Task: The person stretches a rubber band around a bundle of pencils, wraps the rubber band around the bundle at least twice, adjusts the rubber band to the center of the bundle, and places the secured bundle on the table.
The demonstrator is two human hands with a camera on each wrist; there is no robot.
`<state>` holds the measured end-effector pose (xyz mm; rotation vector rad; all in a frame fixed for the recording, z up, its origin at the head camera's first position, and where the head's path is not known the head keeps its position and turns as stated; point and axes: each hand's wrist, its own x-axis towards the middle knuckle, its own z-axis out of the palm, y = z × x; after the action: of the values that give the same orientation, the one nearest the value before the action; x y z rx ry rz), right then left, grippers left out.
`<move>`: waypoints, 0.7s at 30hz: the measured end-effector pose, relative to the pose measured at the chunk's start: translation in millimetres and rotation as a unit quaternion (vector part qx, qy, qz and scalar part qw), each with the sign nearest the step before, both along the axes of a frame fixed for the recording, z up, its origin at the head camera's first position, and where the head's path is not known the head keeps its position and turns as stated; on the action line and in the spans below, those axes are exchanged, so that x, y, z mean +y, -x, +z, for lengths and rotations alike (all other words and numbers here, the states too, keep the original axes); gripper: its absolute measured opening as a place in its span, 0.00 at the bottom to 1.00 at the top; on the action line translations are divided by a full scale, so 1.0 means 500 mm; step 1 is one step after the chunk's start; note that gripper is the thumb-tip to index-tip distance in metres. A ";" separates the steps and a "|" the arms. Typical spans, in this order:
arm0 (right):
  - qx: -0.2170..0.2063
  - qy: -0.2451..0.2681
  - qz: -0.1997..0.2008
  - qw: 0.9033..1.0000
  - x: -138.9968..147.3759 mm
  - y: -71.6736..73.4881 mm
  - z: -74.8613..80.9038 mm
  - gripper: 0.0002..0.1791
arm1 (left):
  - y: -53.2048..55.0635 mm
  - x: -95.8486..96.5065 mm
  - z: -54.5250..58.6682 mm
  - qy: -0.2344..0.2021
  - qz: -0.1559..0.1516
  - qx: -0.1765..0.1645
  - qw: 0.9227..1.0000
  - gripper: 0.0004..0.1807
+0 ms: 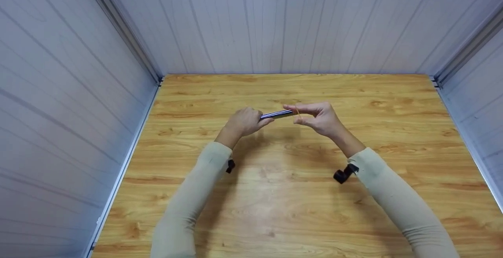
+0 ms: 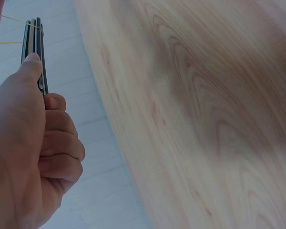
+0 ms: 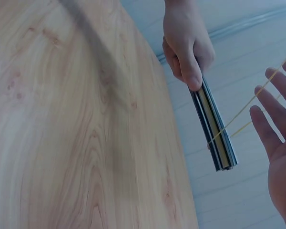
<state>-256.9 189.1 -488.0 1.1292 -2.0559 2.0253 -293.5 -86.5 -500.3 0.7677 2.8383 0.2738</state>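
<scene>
My left hand [image 1: 245,121] grips one end of a bundle of slim dark-striped rods that look like pencils [image 1: 277,114], with a yellowish one among them. In the left wrist view the thumb of my left hand [image 2: 33,138] lies along the bundle [image 2: 34,40], with the other fingers curled. A thin yellow rubber band [image 3: 248,103] passes around the bundle's free end and stretches to my right hand [image 3: 281,143]. The fingers of the right hand are straight and spread. In the head view my right hand [image 1: 324,119] has thumb and fingers apart, the band between them.
A wood-grain tabletop [image 1: 271,195] lies below both hands. Pale panelled walls [image 1: 259,22] enclose it at the back and both sides. Black wrist cameras [image 1: 342,174] hang beneath the sleeve cuffs.
</scene>
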 end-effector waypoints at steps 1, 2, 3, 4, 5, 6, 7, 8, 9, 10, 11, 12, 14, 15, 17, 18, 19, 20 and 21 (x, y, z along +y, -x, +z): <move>0.015 -0.002 -0.004 1.000 -0.002 -0.002 -0.001 0.24 | 0.001 0.000 -0.001 -0.008 0.005 -0.003 1.000 0.32; 0.032 -0.003 -0.008 0.999 -0.003 -0.004 -0.002 0.26 | 0.001 0.000 -0.002 -0.022 0.012 -0.011 1.000 0.32; 0.053 -0.006 -0.013 0.998 -0.005 -0.006 -0.003 0.29 | 0.002 0.001 -0.002 -0.038 0.021 -0.021 0.999 0.32; 0.077 -0.010 -0.020 0.997 -0.007 -0.008 -0.003 0.31 | 0.002 0.002 -0.001 -0.056 0.030 -0.031 0.998 0.32; 0.104 -0.015 -0.025 0.994 -0.009 -0.009 -0.004 0.35 | 0.002 0.003 -0.001 -0.076 0.042 -0.042 0.995 0.32; 0.132 -0.023 -0.031 0.990 -0.010 -0.010 -0.005 0.38 | 0.002 0.004 0.000 -0.096 0.055 -0.052 0.993 0.32; 0.161 -0.032 -0.040 0.986 -0.012 -0.011 -0.006 0.42 | 0.002 0.006 0.001 -0.115 0.069 -0.060 0.989 0.32; 0.189 -0.042 -0.050 0.980 -0.014 -0.012 -0.006 0.45 | 0.001 0.007 0.002 -0.132 0.080 -0.064 0.986 0.33; 0.214 -0.052 -0.061 0.974 -0.016 -0.014 -0.006 0.48 | 0.001 0.009 0.003 -0.148 0.090 -0.064 0.983 0.33; 0.233 -0.060 -0.070 0.968 -0.017 -0.015 -0.007 0.51 | 0.000 0.010 0.004 -0.162 0.098 -0.064 0.980 0.33; 0.247 -0.065 -0.079 0.964 -0.019 -0.015 -0.008 0.54 | 0.000 0.011 0.005 -0.176 0.104 -0.062 0.977 0.34; 0.256 -0.068 -0.087 0.960 -0.019 -0.016 -0.009 0.57 | -0.001 0.012 0.006 -0.190 0.109 -0.061 0.974 0.34; 0.261 -0.070 -0.102 0.957 -0.019 -0.019 -0.011 0.62 | -0.002 0.012 0.008 -0.212 0.120 -0.059 0.968 0.34; 0.256 -0.065 -0.108 0.958 -0.018 -0.020 -0.013 0.65 | -0.002 0.011 0.009 -0.224 0.126 -0.058 0.965 0.35; 0.235 -0.050 -0.120 0.963 -0.013 -0.023 -0.017 0.69 | -0.003 0.009 0.010 -0.245 0.140 -0.056 0.958 0.35; 0.221 -0.044 -0.127 0.966 -0.011 -0.025 -0.019 0.71 | -0.003 0.008 0.011 -0.253 0.146 -0.054 0.955 0.35; 0.206 -0.039 -0.135 0.968 -0.009 -0.028 -0.021 0.73 | -0.003 0.007 0.012 -0.261 0.152 -0.052 0.952 0.35; 0.191 -0.036 -0.141 0.971 -0.007 -0.030 -0.022 0.75 | -0.003 0.006 0.012 -0.269 0.157 -0.048 0.949 0.35; 0.172 -0.030 -0.144 0.974 -0.006 -0.033 -0.023 0.76 | -0.003 0.005 0.012 -0.276 0.160 -0.045 0.947 0.35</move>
<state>-240.6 186.1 -499.3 1.0318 -1.9787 1.5243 -292.0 -84.0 -494.1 0.3490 2.8018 1.1548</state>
